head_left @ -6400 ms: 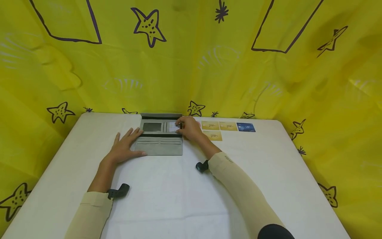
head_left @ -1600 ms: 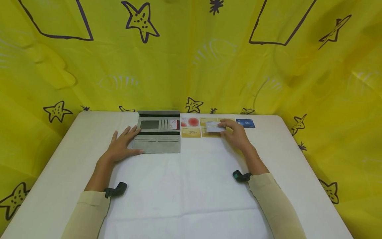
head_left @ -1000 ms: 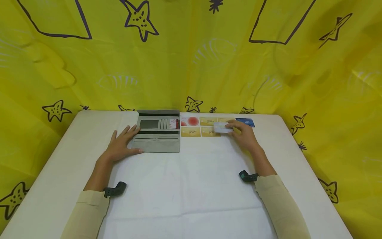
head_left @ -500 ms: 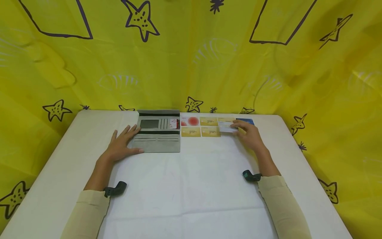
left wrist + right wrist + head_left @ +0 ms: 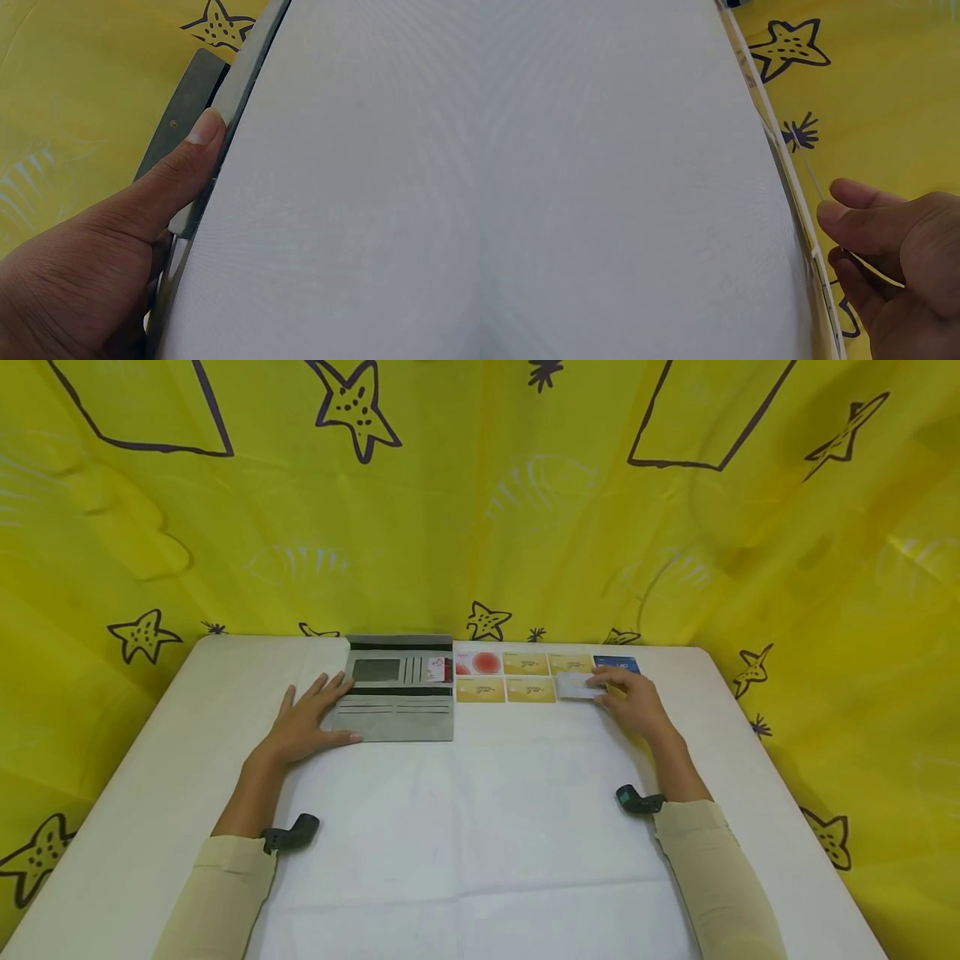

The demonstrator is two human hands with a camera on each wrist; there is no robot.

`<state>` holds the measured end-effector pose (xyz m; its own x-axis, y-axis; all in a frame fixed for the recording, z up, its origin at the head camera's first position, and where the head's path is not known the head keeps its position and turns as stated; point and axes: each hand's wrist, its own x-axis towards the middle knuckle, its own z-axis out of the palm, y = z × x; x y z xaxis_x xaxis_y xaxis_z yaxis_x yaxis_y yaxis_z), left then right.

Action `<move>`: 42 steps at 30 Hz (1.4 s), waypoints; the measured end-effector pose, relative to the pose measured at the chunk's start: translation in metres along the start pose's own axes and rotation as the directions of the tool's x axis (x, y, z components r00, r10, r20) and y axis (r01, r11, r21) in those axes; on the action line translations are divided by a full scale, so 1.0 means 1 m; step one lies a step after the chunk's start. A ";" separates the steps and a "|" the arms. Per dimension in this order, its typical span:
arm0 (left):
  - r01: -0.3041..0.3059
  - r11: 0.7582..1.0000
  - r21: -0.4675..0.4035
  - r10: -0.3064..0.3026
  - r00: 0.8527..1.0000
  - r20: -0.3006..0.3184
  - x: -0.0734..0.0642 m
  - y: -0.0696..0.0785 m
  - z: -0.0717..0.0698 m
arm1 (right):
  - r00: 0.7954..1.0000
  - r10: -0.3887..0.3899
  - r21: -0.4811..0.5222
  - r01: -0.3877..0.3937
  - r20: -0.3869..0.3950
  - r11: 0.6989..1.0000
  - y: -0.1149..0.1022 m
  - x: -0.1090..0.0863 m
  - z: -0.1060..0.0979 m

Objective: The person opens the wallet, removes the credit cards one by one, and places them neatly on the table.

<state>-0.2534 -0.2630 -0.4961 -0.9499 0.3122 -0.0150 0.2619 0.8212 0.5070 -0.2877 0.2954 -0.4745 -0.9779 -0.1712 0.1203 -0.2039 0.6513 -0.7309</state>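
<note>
An unfolded grey wallet (image 5: 393, 727) lies near the table's back edge. My left hand (image 5: 303, 727) rests spread over its left side, and the left wrist view has the thumb (image 5: 206, 127) lying along the wallet's near edge. A red-and-white card (image 5: 438, 670) sticks out of the wallet's right inner pocket. With thumb and fingers my right hand (image 5: 636, 703) pinches a pale silver card (image 5: 576, 686) by its right end. That card is at the right end of the lower row of cards, just below the blue card (image 5: 615, 662). In the right wrist view the card shows only as a thin edge.
Right of the wallet, cards lie in two rows: a white card with red circles (image 5: 480, 663) and several gold cards (image 5: 480, 690). The white-covered table (image 5: 465, 827) ends at a yellow curtain (image 5: 450, 527) with starfish drawings.
My right hand has left the wallet's right pocket and carried the silver card rightward past the gold cards, then down into the lower row. My left hand has stayed on the wallet.
</note>
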 end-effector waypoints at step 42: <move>-0.005 1.000 -0.010 0.005 1.000 0.006 -0.002 0.002 -0.002 | 0.992 0.124 0.103 -0.120 -0.034 0.987 0.020 -0.006 0.010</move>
<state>-0.2511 -0.2628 -0.4930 -0.9475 0.3192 -0.0177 0.2649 0.8149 0.5155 -0.2853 0.3018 -0.4969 -0.9966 -0.0639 0.0514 -0.0792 0.5872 -0.8055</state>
